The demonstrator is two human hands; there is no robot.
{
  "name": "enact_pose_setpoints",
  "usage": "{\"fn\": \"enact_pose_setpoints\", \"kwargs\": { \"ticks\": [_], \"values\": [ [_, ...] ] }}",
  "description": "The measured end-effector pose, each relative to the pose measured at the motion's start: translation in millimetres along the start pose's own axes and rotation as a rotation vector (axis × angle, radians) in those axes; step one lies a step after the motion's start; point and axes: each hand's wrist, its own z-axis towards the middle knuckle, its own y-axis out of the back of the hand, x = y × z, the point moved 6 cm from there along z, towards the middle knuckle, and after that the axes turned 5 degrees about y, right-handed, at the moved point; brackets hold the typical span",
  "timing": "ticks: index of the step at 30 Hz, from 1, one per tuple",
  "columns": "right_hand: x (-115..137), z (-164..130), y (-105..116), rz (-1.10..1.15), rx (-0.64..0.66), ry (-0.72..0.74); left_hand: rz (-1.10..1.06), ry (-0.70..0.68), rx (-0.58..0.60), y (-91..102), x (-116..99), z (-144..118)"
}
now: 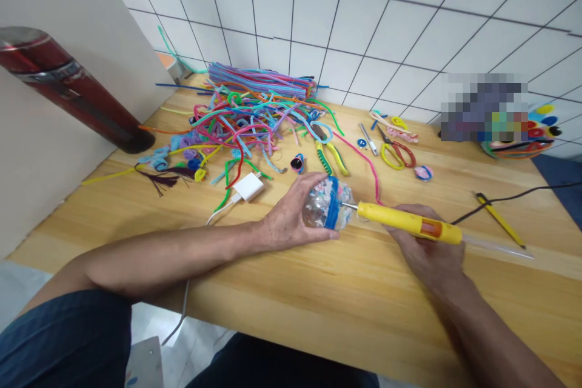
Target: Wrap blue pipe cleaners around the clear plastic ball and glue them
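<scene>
Centre frame: left hand (291, 221) gripped the bottle (324, 205) on its side; right hand (427, 248) clasped the glue gun (409, 223), nozzle at the blue band. Judged best: steady bottle w/ firm hold, keep fingers clear of tip.

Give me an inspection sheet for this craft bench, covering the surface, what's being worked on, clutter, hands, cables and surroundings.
Surface: wooden table, bare in front, crowded at the back.
Job's things: clear bottle with a blue band, lying on its side; yellow glue gun with its tip at the bottle's mouth.
Clutter: pipe cleaners in a heap; pliers; scissors; yellow pen; white charger.
Hands: left hand grips the bottle; right hand holds the glue gun.
Cables: black cord runs right from the gun; white cable drops off the front edge.
Surroundings: white tiled wall; red cylinder at left.
</scene>
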Motion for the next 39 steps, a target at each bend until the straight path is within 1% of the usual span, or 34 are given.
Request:
{"fn": "enact_pose_setpoints", "kwargs": {
  "ticks": [7, 13, 18, 20, 24, 27, 31, 36, 39],
  "values": [
    [6.6, 4.3, -1.6, -0.026, 0.038, 0.047, -0.007, -0.027, -0.018, -1.0, -1.0, 0.5],
    [2.4, 0.3, -4.3, -0.017, 0.052, -0.017, -0.004, -0.04, -0.009, -0.3, -0.4, 1.1],
    [-0.3, -3.2, -0.1, 0.005, -0.029, -0.007, -0.003, -0.031, -0.004, -0.3, 0.8, 0.4],
    [0.5, -2.6, 0.7, 0.006, -0.037, 0.001, -0.005, -0.03, -0.005, -0.5, 0.8, 0.2],
    [4.0, -0.1, -2.5, 0.0, 0.011, 0.03, -0.003, -0.035, -0.011, -0.6, 0.0, 0.1],
    [4.2, 0.7, -4.4, -0.011, 0.023, 0.038, -0.003, -0.039, -0.011, -0.8, -0.8, 0.2],
    [3.3, 1.2, -4.7, -0.006, 0.01, 0.019, -0.008, -0.041, -0.011, -1.2, -1.0, 0.4],
    [3.1, 1.1, -5.1, -0.005, 0.001, -0.064, -0.014, -0.046, -0.016, -2.1, -0.2, 0.7],
    [2.4, 0.1, -4.5, 0.002, -0.016, -0.083, -0.024, -0.045, -0.01, -2.0, 0.4, 0.5]
  ]
}}
